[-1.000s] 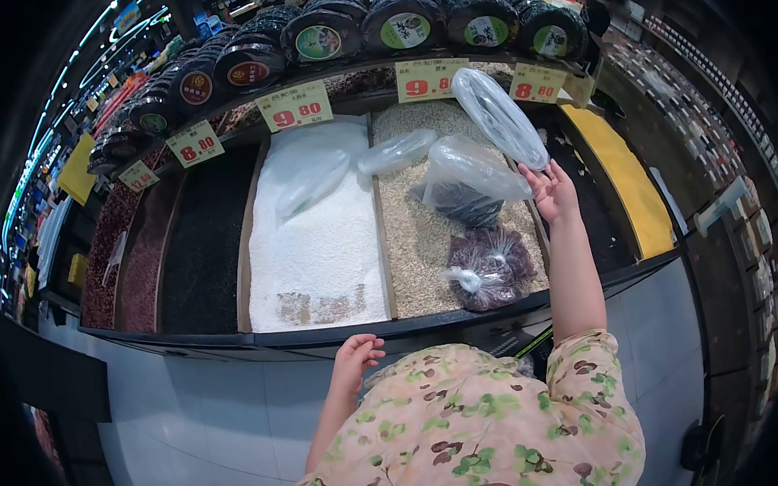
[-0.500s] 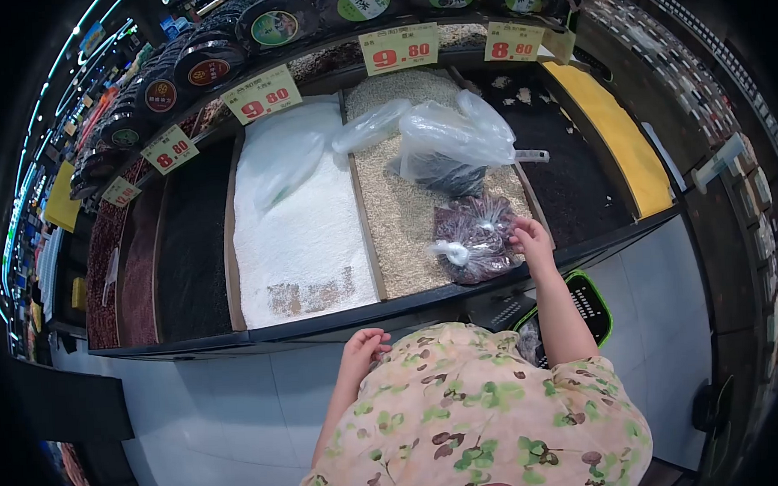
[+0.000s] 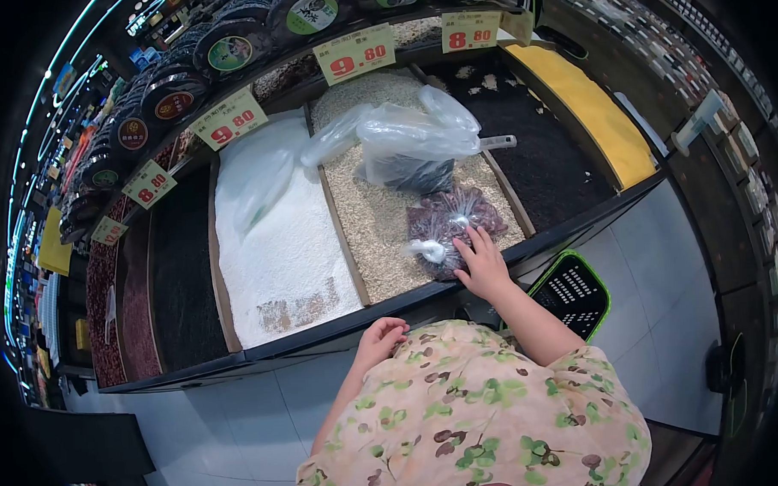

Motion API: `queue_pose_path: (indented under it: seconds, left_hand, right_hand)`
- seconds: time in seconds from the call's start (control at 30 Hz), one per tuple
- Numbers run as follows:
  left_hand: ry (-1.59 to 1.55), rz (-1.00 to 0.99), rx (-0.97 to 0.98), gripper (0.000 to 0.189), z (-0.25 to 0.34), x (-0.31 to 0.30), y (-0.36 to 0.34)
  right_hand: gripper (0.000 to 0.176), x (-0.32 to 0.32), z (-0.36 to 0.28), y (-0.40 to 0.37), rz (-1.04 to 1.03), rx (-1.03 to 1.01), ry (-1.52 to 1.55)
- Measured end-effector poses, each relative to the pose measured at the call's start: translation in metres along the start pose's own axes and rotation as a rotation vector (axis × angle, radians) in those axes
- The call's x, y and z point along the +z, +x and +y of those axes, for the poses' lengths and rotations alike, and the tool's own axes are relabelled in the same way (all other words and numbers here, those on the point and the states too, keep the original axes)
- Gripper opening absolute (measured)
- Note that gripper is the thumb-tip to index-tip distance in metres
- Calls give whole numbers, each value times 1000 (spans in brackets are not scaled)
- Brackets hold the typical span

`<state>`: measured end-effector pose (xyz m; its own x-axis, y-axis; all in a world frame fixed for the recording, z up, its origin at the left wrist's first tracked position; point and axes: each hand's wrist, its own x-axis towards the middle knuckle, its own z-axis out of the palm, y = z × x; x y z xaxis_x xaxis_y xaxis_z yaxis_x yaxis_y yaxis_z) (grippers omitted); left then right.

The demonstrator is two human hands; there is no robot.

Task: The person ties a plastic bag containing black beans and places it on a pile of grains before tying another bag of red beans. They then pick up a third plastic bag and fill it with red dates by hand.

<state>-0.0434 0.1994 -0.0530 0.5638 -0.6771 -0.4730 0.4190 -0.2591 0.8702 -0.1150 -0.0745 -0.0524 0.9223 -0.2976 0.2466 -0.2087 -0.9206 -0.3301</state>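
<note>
Two clear plastic bags of dark reddish-purple grain, a rear bag (image 3: 484, 207) and a front bag (image 3: 442, 269), lie side by side with gathered tops on the pale grain (image 3: 367, 235). Over their near right side, my right hand (image 3: 482, 264) has its fingers spread, the tips at the plastic; no grip is visible. Down by the patterned shirt, my left hand (image 3: 381, 339) is loosely curled with nothing visible in it. Just behind the bags, a bag of black grain (image 3: 417, 175) sits partly under crumpled clear plastic bags (image 3: 411, 131).
Wooden dividers separate bins of white grain (image 3: 278, 247), black grain (image 3: 540, 152) and yellow grain (image 3: 594, 107). A handle (image 3: 498, 142) pokes out beside the plastic bags. Price signs (image 3: 354, 54) line the back. A black basket with green rim (image 3: 608, 302) stands below the counter edge.
My right hand has moved from the bags' right edge to over their near side, fingers spreading. My left hand has curled slightly more. The whole view has turned, shifting the bins left.
</note>
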Motion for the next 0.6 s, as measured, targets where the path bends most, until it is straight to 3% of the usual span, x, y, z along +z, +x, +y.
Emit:
queue_pose_path:
  seconds: [0.4,0.6]
  left_hand:
    - [-57,99,-57,17,19,20,4]
    - [51,95,-32,28,33,37,36]
  right_hand:
    - [48,6,15,-2,58,-99,103]
    - [38,-1,29,10,43,-120,264]
